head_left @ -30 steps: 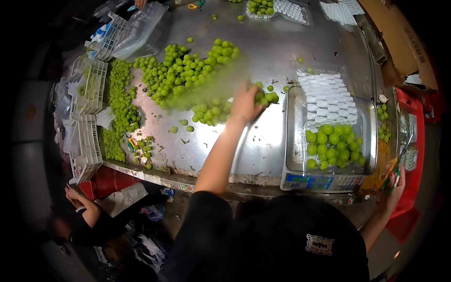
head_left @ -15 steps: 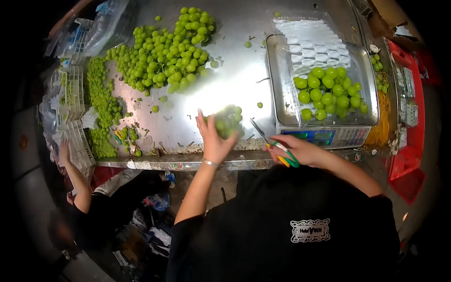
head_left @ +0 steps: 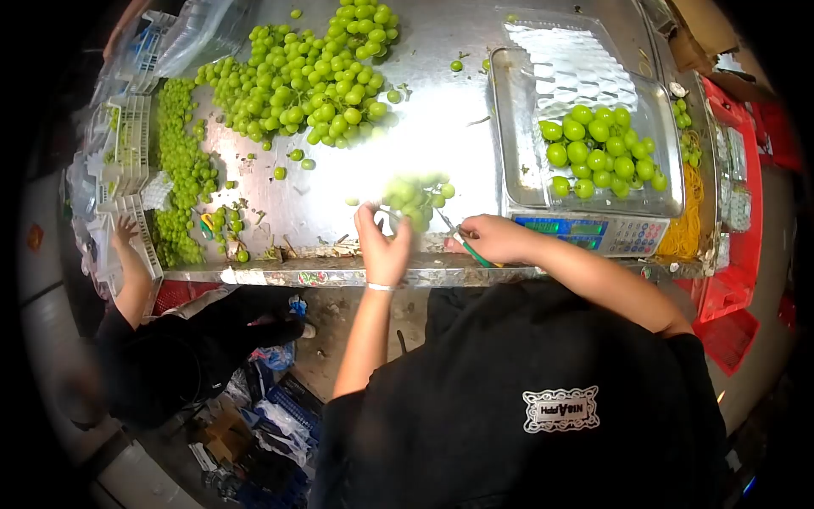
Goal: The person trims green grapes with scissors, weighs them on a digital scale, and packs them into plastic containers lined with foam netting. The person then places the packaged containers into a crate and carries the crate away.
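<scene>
My left hand (head_left: 386, 250), closed near the metal table's front edge, holds a small bunch of green grapes (head_left: 415, 199) by its lower end. The bunch is partly blurred. To its right, my right hand (head_left: 500, 239) is wrapped round the scissors (head_left: 458, 233), whose green handle shows under the fingers. The blades point up and left, just beside the held bunch; whether they touch it I cannot tell. Further right, a larger bunch of grapes (head_left: 602, 153) lies in a clear plastic tray with white foam netting (head_left: 577, 68), on the digital scale (head_left: 585, 227).
A big heap of grape bunches (head_left: 297, 85) covers the back left of the metal table (head_left: 441, 93). Loose grapes (head_left: 178, 178) line its left side beside white crates (head_left: 127, 161). A co-worker's hand (head_left: 125, 231) is at those crates. Red crates (head_left: 733, 280) stand at the right.
My left hand has closed on the small bunch and turned upright. My right hand has brought the scissors left, close to it. The co-worker's hand has moved up, and the view has shifted slightly.
</scene>
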`<state>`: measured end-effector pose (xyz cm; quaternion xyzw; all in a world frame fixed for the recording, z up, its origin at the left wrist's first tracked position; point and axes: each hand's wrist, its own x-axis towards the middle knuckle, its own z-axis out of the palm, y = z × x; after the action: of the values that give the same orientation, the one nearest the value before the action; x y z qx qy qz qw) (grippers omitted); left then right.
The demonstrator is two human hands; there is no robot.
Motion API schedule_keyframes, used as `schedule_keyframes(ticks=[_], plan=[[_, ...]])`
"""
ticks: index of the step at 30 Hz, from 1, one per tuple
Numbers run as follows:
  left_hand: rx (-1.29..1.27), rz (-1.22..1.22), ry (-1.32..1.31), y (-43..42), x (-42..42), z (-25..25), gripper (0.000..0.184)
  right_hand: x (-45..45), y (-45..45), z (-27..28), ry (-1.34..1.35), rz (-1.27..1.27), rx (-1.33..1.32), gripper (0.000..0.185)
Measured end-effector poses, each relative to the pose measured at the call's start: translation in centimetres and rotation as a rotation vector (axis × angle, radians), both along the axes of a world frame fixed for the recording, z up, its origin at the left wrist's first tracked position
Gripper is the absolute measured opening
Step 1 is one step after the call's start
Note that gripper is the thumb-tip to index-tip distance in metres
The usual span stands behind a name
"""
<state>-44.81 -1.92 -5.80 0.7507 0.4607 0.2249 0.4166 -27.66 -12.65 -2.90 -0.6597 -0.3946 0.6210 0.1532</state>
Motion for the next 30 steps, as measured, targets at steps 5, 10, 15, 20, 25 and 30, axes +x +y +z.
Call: schedule_keyframes(ticks=[5, 10, 15, 20, 25, 30], plan=[[0.117, 0.01, 0.154, -1.8, 1.8, 0.9, 0.058, -0.1, 0.3, 1.3, 0.167, -0.139, -0.051, 0.048], [0.101, 0.025, 0.142, -1.5, 1.8, -0.4, 0.054, -0.5, 0.0, 0.8, 0.797, -0.589, -0.201, 0.045], [0.125, 0.01, 0.139, -1.6, 1.7, -0.3, 0.047, -0.8, -0.3, 1.4, 1.023, -0.722, -0.247, 0.046], [0.171, -0.022, 0.163, -1.8, 2.0, 0.3, 0.04, -0.9, 1.3, 0.4, 1.016, -0.657, -0.308, 0.046], [0.197, -0.032, 0.185, -2.2, 2.1, 0.8, 0.037, -2.7, 1.4, 0.3, 0.704, -0.66, -0.114, 0.039], [0.164, -0.024, 0.198, -2.3, 2.2, 0.7, 0.037, -4.3, -0.6, -0.3, 0.33, -0.62, 0.156, 0.032]])
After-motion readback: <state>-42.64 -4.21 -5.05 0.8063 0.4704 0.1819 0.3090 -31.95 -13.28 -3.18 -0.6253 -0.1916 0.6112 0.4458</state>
